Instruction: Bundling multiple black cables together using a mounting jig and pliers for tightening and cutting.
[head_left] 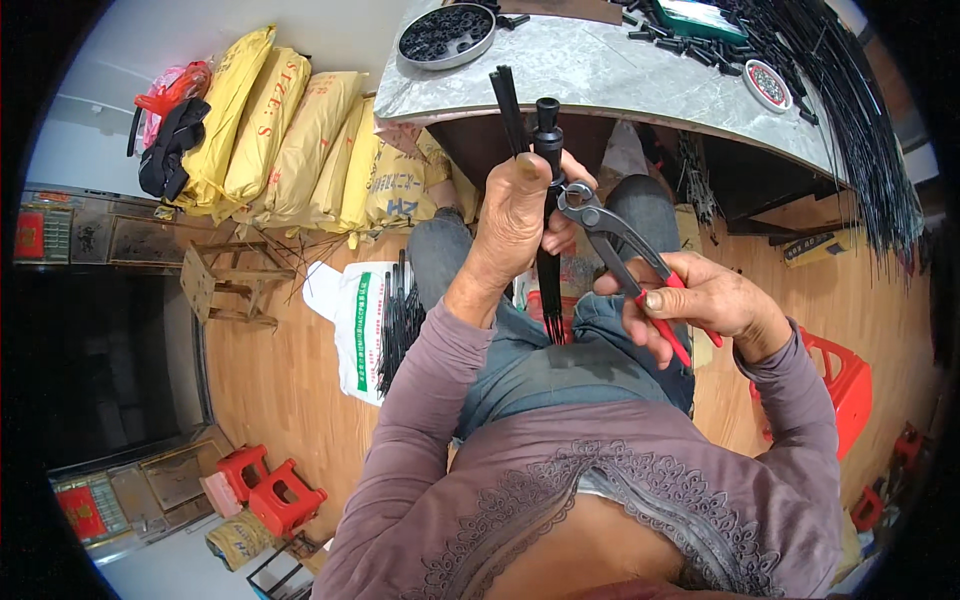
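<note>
My left hand point(512, 222) is closed around a bundle of thin black rods point(550, 290) with a stepped black tubular fitting point(547, 135) at its top. The lower rod ends fan out above my lap. More black rods point(508, 100) stick up on the left, beside the thumb. In my right hand point(715, 300) are pincers with red handles point(615, 235). Their round jaws are at the fitting, beside the left fingers; what lies between the jaws is too small to make out. The left palm hides the middle of the bundle.
Ahead stands a grey marbled table point(560, 60) bearing a round tray of small black parts point(447, 37), a small bowl point(767, 86) and long black rods point(860, 140). Yellow sacks point(262, 130) lean at left. A wooden stool point(230, 280) and red plastic stools point(287, 497) stand on the floor.
</note>
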